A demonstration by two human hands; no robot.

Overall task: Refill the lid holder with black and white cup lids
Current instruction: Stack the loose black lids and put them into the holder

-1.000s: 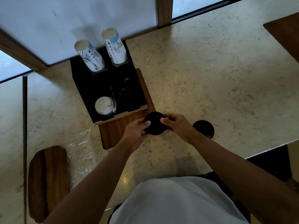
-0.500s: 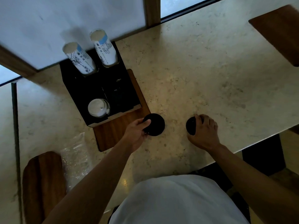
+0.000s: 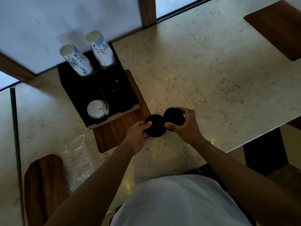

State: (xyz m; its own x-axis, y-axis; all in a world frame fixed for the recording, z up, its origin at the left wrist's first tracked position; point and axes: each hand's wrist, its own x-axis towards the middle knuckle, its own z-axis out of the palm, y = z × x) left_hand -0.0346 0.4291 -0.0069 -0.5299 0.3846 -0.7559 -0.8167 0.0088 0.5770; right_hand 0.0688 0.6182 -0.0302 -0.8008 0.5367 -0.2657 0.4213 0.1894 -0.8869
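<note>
A black lid holder [image 3: 78,88] stands on a wooden board [image 3: 117,136] at the back left of the stone counter. Its front left slot holds white lids [image 3: 96,109]; the front right slot [image 3: 119,98] is dark, and I cannot tell what it holds. My left hand [image 3: 138,136] grips a stack of black lids [image 3: 155,126] just right of the board. My right hand [image 3: 185,126] holds a second black lid stack [image 3: 174,117], whose edge touches the first one.
Two stacks of printed paper cups [image 3: 76,61] [image 3: 100,48] stand in the holder's rear slots. A crumpled clear plastic bag [image 3: 76,162] lies at the front left beside a wooden tray [image 3: 44,185]. Another wooden board [image 3: 276,26] sits at the far right.
My right hand picked up the second black lid stack from the counter at the right and brought it leftward against the stack in my left hand.
</note>
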